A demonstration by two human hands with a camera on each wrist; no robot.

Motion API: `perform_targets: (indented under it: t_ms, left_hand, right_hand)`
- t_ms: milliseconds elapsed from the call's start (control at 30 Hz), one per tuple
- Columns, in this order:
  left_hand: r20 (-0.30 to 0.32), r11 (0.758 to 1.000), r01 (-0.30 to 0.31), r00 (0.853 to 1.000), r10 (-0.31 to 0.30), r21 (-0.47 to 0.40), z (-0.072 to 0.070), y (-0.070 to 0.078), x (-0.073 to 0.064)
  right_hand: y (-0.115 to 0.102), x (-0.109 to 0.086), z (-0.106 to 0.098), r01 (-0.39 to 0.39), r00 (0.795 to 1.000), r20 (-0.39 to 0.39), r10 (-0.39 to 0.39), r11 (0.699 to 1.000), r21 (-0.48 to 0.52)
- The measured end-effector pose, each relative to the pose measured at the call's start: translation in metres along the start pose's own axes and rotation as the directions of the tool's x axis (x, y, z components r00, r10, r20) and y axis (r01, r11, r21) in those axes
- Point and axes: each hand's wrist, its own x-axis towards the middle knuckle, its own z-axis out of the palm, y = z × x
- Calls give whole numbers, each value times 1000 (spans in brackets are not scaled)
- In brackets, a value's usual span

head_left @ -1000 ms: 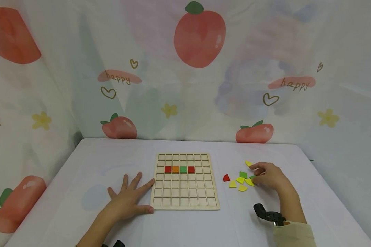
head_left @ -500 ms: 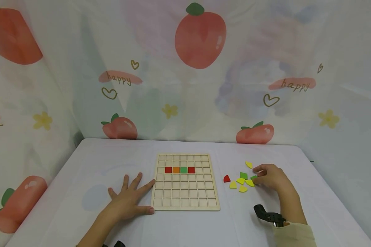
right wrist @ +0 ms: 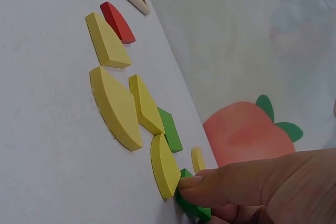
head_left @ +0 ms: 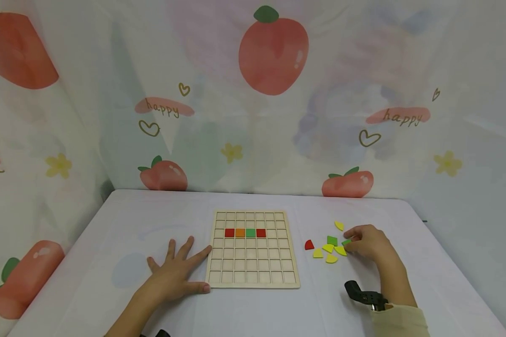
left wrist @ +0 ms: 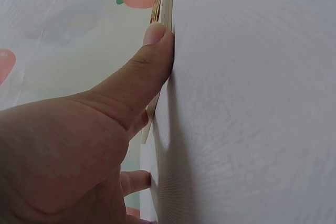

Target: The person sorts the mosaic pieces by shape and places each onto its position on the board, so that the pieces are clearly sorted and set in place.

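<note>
My left hand (head_left: 168, 281) lies spread on the table. Its thumb (left wrist: 152, 51) and index finger touch the left edge of a wooden grid board (head_left: 253, 277). One row of the board holds a red square (head_left: 229, 232), an orange square (head_left: 240, 232), a green square (head_left: 250, 232) and another red square (head_left: 260, 232). To the right of the board, my right hand (head_left: 371, 243) pinches a green piece (right wrist: 191, 203), thumb on its near side; the other fingers are mostly hidden behind the thumb. A yellow quarter-round piece (right wrist: 165, 169) lies right against that thumb tip.
Around the right hand lie a green square (head_left: 332, 240), several yellow quarter-rounds such as a near one (head_left: 331, 258) and a far one (head_left: 339, 225), and a red quarter-round (head_left: 309, 245). A printed cloth wall (head_left: 253, 140) rises behind the white table (head_left: 160, 206).
The right hand's index finger has drawn back from the far yellow quarter-round toward its thumb, and more of the green piece shows. The left hand and board stay put.
</note>
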Motion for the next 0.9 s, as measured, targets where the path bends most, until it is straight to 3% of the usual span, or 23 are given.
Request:
perform_targets:
  t_ms: [900]
  left_hand:
    - [-5, 1000, -15, 1000, 15, 5, -1, 0, -3]
  right_hand:
    - [-5, -3, 3, 60, 998, -32, -59, 998, 28]
